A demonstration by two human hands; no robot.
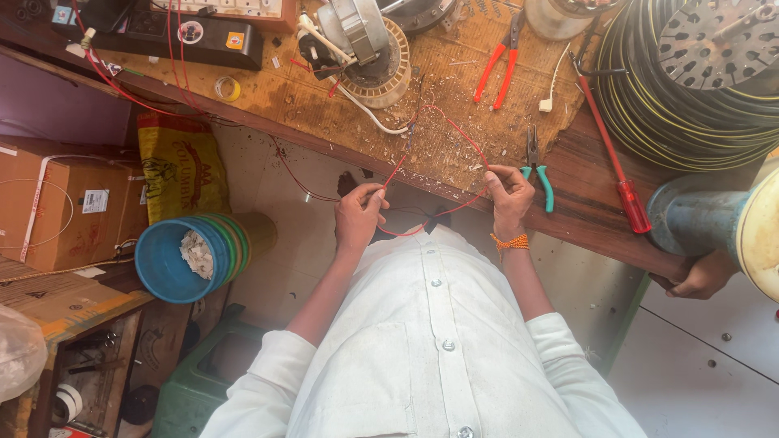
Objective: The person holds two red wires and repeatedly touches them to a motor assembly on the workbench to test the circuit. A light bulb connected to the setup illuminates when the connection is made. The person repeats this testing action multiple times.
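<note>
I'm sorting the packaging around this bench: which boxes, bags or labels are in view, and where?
Cardboard box: far left, brown, with a white label.
Yellow sack: beside it, red print.
Black box: bench top left, small orange sticker.
No screens.

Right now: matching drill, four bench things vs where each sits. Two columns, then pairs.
Things:
1. red wire
2. green pliers
3. red screwdriver
4. blue bucket

Places:
A. on the floor, left of the bench
B. held between left hand and right hand
C. on the bench, just right of the right hand
D. on the bench beside the cable coil

Pairs: 1-B, 2-C, 3-D, 4-A
</note>
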